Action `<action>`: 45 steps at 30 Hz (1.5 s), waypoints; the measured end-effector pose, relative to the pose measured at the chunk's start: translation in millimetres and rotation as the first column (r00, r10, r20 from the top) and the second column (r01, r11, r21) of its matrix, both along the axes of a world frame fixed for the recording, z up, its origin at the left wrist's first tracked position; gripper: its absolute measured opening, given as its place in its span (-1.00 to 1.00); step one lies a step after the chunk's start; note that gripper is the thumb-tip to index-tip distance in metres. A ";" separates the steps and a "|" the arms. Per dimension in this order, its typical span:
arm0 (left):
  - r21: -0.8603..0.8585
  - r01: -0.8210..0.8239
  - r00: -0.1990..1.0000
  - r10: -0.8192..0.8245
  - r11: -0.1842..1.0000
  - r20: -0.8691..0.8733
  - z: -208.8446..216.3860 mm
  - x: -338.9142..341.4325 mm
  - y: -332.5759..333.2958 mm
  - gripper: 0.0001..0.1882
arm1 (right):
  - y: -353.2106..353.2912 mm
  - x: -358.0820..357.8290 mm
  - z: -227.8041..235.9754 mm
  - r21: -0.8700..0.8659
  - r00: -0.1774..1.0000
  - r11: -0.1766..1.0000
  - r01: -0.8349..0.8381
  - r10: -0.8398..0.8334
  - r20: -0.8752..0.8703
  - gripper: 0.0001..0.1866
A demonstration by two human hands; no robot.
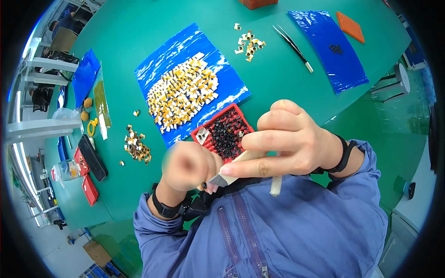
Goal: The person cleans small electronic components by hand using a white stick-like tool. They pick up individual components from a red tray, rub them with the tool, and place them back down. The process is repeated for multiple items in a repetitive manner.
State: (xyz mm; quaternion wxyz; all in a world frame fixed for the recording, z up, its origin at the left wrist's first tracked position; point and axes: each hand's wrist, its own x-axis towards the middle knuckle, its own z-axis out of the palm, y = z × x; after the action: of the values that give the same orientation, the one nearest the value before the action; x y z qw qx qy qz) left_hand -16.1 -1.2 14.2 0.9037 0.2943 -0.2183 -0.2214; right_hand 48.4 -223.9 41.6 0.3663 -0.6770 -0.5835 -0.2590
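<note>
My right hand [289,143] is closed around a flat, grey-bladed tool [221,180] with a pale beige grip. A pale beige stick [276,186] shows below that hand; whether it belongs to the same tool is unclear. The blade's tip meets the fingertips of my left hand [187,167]. Those fingers are pinched together, and a tiny dark spot shows between them, too small to name. Just beyond both hands lies a red tray [235,111] of small black parts [227,134], with a small white piece [202,135] at its left side.
A blue sheet [199,39] bears a heap of white-and-gold pieces [183,92]. Smaller piles lie left [136,146] and beyond [250,45]. Tweezers [294,48] rest near another blue sheet [345,69]. Yellow scissors [92,126] and a black case [92,157] are at left.
</note>
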 end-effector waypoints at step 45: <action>0.426 -0.819 0.491 0.085 0.385 0.867 18.4 -5.0 -13.0 -0.81 | -67.8 24.3 -41.3 -0.352 0.762 0.729 0.588 -0.645 -0.062 -0.66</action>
State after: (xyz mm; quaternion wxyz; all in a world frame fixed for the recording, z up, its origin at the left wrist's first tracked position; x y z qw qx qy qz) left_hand -21.1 -14.2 32.5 0.5063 0.7867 -0.3265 0.1344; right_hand 72.7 -291.7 0.3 0.1985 -0.9017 -0.3224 -0.2086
